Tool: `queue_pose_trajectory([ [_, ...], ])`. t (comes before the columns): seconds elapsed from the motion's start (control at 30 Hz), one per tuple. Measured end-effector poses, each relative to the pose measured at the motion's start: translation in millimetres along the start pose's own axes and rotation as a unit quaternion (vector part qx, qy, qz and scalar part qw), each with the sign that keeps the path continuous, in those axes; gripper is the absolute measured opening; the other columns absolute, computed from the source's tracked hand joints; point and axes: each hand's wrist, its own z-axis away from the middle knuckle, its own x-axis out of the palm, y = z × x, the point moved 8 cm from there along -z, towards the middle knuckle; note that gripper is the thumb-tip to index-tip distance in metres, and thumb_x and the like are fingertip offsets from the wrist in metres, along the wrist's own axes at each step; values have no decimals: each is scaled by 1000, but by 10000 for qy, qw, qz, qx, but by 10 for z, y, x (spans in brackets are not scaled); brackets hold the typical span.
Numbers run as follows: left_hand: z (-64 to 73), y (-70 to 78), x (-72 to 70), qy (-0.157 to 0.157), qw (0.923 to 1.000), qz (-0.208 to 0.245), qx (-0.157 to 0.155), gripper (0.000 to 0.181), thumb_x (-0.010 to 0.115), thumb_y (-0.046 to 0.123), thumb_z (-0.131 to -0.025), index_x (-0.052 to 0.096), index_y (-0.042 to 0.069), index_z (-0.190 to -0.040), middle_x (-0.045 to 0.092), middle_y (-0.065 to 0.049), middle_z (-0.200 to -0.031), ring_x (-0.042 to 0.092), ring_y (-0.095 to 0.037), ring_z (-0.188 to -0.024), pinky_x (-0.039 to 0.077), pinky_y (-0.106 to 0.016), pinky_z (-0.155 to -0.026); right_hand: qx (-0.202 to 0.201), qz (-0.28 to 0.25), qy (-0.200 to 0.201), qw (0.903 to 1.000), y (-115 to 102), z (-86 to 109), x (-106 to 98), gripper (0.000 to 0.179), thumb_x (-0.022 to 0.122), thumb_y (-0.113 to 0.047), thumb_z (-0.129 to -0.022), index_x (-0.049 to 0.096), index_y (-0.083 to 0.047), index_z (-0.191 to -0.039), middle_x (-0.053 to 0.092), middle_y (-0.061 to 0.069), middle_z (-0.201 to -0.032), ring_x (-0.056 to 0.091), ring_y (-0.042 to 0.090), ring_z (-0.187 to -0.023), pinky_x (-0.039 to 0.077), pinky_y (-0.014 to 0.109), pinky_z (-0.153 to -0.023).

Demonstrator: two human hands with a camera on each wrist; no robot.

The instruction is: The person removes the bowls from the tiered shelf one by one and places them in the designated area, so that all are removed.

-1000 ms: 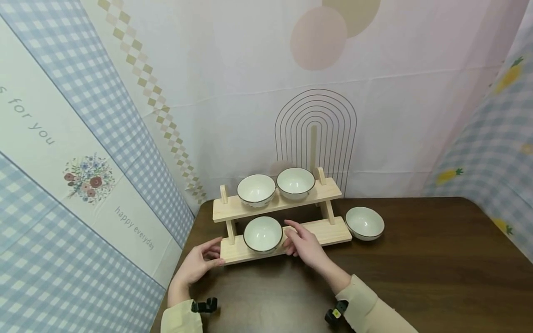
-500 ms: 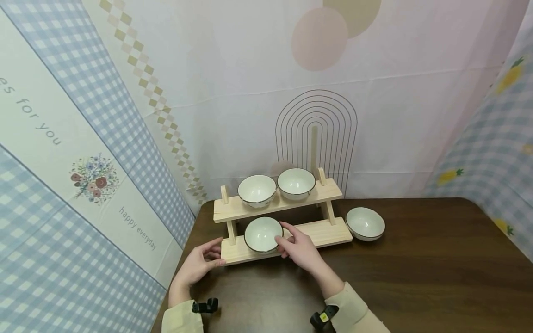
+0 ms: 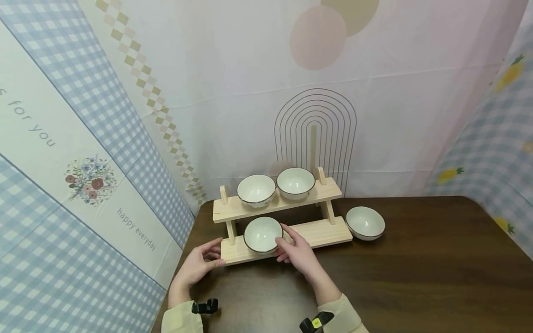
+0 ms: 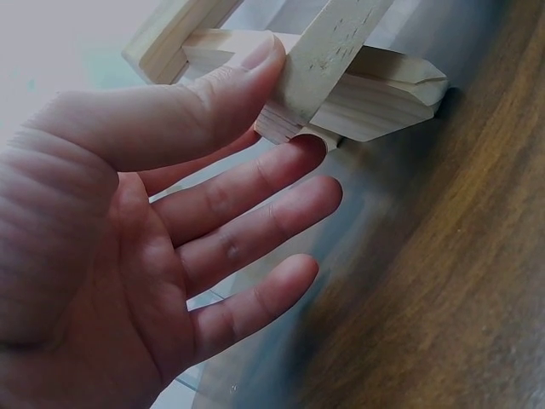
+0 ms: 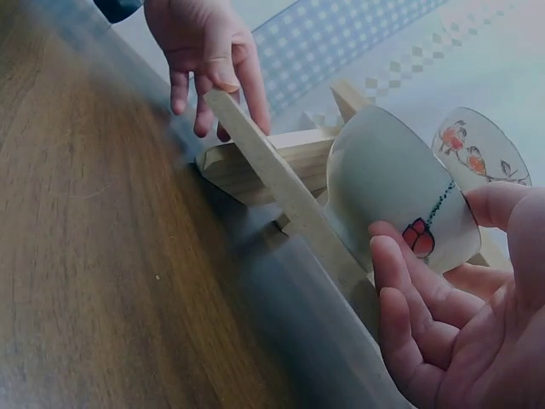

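From the head, we see the left hand (image 3: 195, 263) pinching the left end of the wooden rack's lower board (image 3: 318, 233), and the right hand (image 3: 298, 253) pinching the bowl (image 3: 263, 235) standing there. At the left wrist, we find ring and little fingers spread free. At the right wrist, we notice a red flower (image 5: 418, 239) on the bowl's outside.

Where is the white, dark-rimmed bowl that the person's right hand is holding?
In the head view, the white, dark-rimmed bowl is just left of the right hand, on the left half of the lower shelf of the pale wooden two-tier rack.
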Motion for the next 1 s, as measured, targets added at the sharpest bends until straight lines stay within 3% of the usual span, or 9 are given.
queue_pose_trajectory([
  [0.47, 13, -4, -6, 98, 9999, -134, 27, 73, 88, 8, -89, 54, -8, -152, 73, -14, -115, 71, -21, -99, 56, -29, -85, 111, -161, -220, 9996, 25, 36, -3, 72, 66, -35, -108, 35, -7, -167, 79, 17, -90, 76, 23, -76, 55, 34, -68],
  [1.0, 11, 8, -5, 11, 9999, -51, -91, 73, 88, 10, -90, 54, -6, -153, 72, -15, -117, 70, -26, -103, 56, -31, -88, 98, -69, -336, 9994, 46, 17, -48, 68, 62, -19, -106, 34, -5, -166, 79, 17, -90, 77, 26, -78, 56, 32, -69],
])
